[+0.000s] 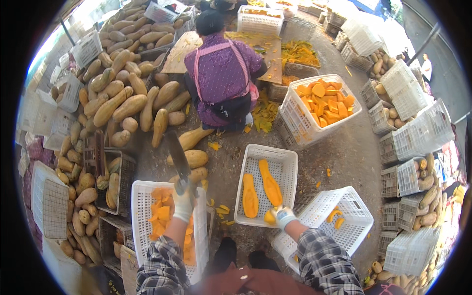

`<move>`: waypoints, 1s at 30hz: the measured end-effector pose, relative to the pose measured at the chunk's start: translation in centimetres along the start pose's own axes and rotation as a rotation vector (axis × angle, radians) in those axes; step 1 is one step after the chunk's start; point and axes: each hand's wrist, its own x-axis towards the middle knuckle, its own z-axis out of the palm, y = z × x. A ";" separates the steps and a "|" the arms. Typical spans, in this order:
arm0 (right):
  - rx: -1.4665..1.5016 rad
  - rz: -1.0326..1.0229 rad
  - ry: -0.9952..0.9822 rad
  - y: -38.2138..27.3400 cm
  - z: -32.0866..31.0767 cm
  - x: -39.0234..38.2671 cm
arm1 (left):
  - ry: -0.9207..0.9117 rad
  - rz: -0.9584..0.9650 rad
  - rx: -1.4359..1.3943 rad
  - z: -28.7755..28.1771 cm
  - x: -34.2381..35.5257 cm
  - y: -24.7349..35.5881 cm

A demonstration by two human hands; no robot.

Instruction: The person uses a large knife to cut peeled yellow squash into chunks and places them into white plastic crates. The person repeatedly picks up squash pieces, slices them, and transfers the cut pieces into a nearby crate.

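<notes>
My left hand (184, 200), in a pale glove, is closed around the handle of a large cleaver (179, 158). Its broad dark blade points up and away, above a white crate (138, 216) of orange squash chunks (161, 212). On my right, my gloved right hand (283, 216) has its fingers curled at the near end of a peeled orange squash (269, 181). A rounded yellow-orange piece (270, 217) shows by the fingertips; whether it is separate I cannot tell. Another peeled squash (250, 195) lies alongside in the white basket (238, 206).
A tilted white crate (354, 216) with a few orange pieces stands at my right. Beyond is a full crate of cut squash (291, 105). A person in purple (221, 73) sits ahead at a board (271, 61). Unpeeled squashes (113, 105) heap at left; stacked crates (418, 132) line the right.
</notes>
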 end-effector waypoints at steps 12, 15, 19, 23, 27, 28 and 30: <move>2.230 0.636 0.934 -3.3 3.8 -39.7 | -0.705 -0.332 0.957 4.2 -20.0 5.3; 2.578 0.648 1.177 -10.0 8.8 -44.5 | -1.003 -0.192 1.112 9.4 -21.9 5.5; 2.497 1.062 1.243 -14.4 14.3 -48.4 | -1.084 0.125 1.119 19.2 -26.8 7.2; 2.693 0.993 1.485 -14.8 16.9 -51.8 | -1.237 0.145 0.488 29.6 -33.3 11.4; 2.629 1.171 1.629 -13.9 17.3 -53.4 | -1.307 0.238 0.213 33.4 -39.3 9.4; 2.631 1.165 1.673 -13.6 17.3 -53.4 | -1.302 0.355 0.403 33.5 -41.1 6.4; 2.576 1.148 1.774 -13.5 17.4 -53.9 | -1.610 0.238 0.988 33.2 -43.6 0.3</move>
